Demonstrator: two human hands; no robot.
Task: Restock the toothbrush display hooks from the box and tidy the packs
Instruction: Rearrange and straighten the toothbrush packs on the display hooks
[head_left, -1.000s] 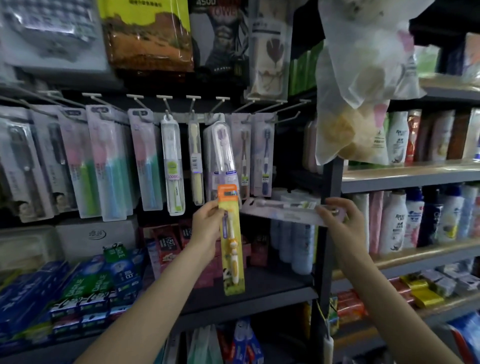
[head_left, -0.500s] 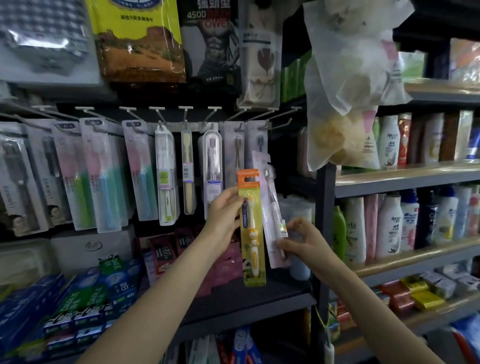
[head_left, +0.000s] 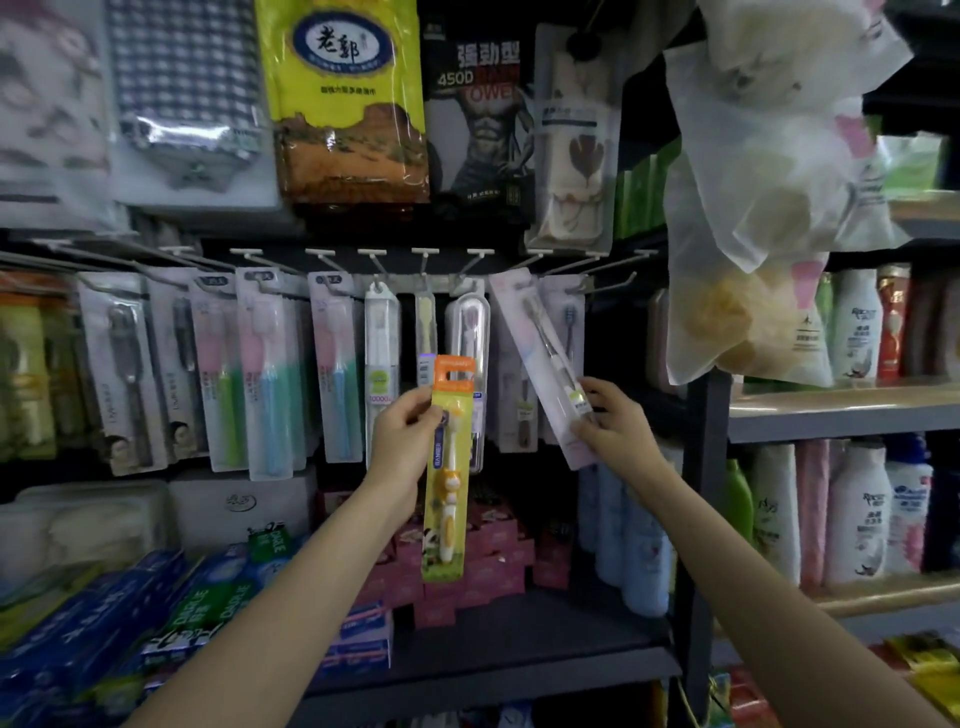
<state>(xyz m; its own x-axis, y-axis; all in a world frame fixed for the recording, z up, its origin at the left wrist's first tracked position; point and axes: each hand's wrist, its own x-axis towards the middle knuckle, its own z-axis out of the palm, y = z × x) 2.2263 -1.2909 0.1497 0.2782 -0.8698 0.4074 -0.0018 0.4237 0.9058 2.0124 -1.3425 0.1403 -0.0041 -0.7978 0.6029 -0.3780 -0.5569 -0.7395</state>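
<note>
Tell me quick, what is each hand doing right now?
Left hand: closed on the orange and yellow toothbrush pack.
Right hand: closed on the lower end of the tilted white toothbrush pack.

Toothbrush packs (head_left: 332, 364) on display hooks (head_left: 374, 260).

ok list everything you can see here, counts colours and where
orange-and-yellow toothbrush pack: one, held in front of the hooks, centre
pale toothbrush pack: one, tilted, top near the hooks, right of centre
hanging toothbrush packs: a row, count unclear, pink, green, blue, white, on the hooks
toothpaste boxes: many, blue and green, lower left shelf
bottles: many, mostly white, right shelves
yellow bag: one, hanging top centre
left hand: grips the orange-and-yellow pack
right hand: grips the pale pack's lower end
</note>
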